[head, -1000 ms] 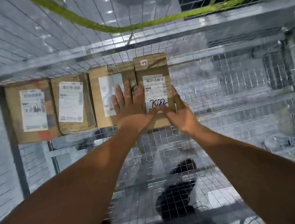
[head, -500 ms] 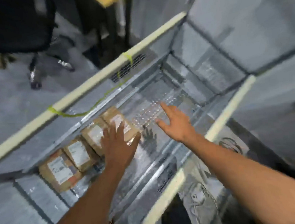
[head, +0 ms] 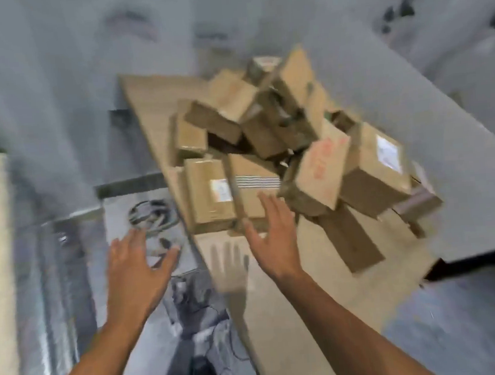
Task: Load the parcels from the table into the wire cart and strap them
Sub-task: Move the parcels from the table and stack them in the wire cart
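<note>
Even light, heavy motion blur

Parcels [head: 269, 144] on the table [head: 157, 105] are showing brown cardboard. The table is presenting a pale tan wood-grain top. One parcel [head: 322, 172] is bearing red handwriting; another [head: 377, 162] is carrying a white label. A near parcel [head: 255, 186] is displaying dark horizontal stripes. The floor [head: 38, 70] is reading grey.

Blurred grey floor [head: 40, 85], coiled cable [head: 150, 215] on it, pale wooden tabletop [head: 282, 303] under flat indoor light.
</note>
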